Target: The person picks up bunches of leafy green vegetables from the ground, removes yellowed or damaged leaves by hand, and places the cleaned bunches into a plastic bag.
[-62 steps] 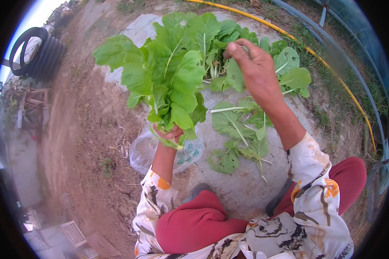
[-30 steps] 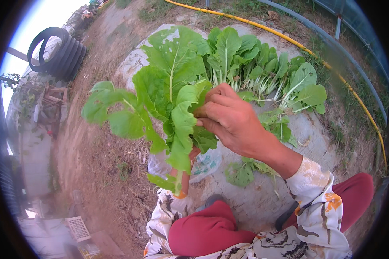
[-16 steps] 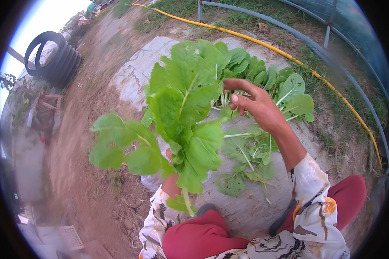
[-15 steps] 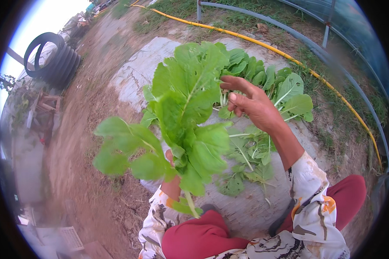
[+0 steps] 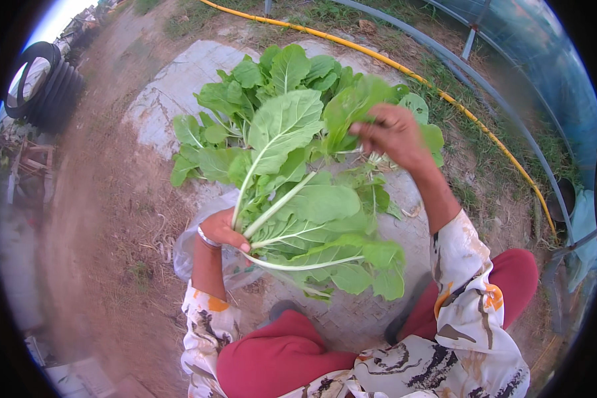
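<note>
My left hand (image 5: pixel 222 229), with a band round its wrist, is closed round the pale stems of a bunch of leafy greens (image 5: pixel 275 132). The broad leaves of this bunch fan out to the right over my lap side. My right hand (image 5: pixel 399 138) has its fingers pinched at the edge of a single green leaf (image 5: pixel 350 111), which is slightly blurred. Behind both hands lies a heap of similar leafy greens (image 5: pixel 225 96) on a pale sheet (image 5: pixel 159 89). Part of the heap is hidden by the held bunch.
A clear plastic bag (image 5: pixel 187 249) lies under my left wrist. Across the far side runs a yellow hose (image 5: pixel 351 45), with a grey pipe frame (image 5: pixel 438 50) and blue sheeting (image 5: pixel 544 40) at the right. A black ribbed pipe (image 5: pixel 50 93) sits far left on bare soil.
The bunch in my left hand has tipped over, its stems now showing and leaves pointing right. My right hand, apart from any leaf before, now pinches one.
</note>
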Motion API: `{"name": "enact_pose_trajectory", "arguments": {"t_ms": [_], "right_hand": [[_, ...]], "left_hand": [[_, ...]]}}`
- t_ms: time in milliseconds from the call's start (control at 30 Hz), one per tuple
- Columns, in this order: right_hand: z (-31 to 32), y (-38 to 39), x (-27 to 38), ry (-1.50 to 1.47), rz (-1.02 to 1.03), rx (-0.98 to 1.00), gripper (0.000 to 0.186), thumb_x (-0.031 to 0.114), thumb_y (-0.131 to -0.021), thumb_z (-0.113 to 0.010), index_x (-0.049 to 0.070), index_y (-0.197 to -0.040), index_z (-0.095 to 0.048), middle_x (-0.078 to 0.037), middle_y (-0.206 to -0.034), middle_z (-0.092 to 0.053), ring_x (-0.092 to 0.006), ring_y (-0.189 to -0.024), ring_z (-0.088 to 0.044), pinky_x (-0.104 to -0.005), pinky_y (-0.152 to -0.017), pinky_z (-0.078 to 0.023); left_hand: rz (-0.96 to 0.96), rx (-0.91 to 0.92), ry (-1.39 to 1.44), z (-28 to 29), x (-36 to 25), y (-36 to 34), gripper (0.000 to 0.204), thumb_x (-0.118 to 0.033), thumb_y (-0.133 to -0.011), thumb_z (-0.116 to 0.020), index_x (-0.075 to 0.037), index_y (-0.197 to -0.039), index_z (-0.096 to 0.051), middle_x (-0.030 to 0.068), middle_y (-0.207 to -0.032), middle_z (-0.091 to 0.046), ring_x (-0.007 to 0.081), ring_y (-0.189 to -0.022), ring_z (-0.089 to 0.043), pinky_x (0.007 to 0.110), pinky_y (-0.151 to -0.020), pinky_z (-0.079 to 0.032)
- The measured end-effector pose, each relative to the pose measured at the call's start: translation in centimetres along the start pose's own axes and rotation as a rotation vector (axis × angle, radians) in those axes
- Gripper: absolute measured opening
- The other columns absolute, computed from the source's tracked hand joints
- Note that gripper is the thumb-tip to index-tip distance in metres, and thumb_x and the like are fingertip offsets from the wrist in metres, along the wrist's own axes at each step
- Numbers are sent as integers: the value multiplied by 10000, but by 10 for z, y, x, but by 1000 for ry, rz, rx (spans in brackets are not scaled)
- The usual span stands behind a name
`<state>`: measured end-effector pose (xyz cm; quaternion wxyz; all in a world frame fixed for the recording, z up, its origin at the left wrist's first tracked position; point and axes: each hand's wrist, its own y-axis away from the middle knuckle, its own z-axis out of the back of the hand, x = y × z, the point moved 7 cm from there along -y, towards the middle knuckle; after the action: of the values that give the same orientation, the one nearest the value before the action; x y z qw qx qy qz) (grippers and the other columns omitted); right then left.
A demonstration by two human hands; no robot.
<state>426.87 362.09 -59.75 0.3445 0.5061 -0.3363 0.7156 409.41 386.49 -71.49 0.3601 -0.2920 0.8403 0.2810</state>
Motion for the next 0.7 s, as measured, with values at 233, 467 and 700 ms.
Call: {"name": "enact_pose_trajectory", "arguments": {"t_ms": [233, 467, 700], "right_hand": [[74, 5, -16, 29, -257, 108, 156, 168, -866, -660, 18, -830, -642, -7, -604, -591, -67, -503, -532, -216, -474, -420], [45, 35, -62, 536, -629, 474, 350, 246, -819, -669, -21, -1044, -636, -64, -778, -676, -154, -692, -691, -244, -500, -471], [8, 30, -38, 261, -696, 623, 475, 346, -812, -684, -53, -1063, -628, -139, -869, -694, -185, -708, -697, -263, -538, -521]], "left_hand": [[58, -138, -287, -3, -15, 12, 678, -4, -644, -765, 58, -1243, -456, 171, -892, -656, 223, -664, -669, 302, -544, -565], [-2, -304, -448, -2, -31, 16, 351, -68, -716, -750, 29, -1021, -607, 101, -724, -679, 127, -570, -631, 224, -462, -453], [-133, -707, -575, 15, -44, 17, 380, -193, -715, -768, 8, -999, -614, 70, -688, -674, 85, -505, -570, 210, -440, -427]]}}
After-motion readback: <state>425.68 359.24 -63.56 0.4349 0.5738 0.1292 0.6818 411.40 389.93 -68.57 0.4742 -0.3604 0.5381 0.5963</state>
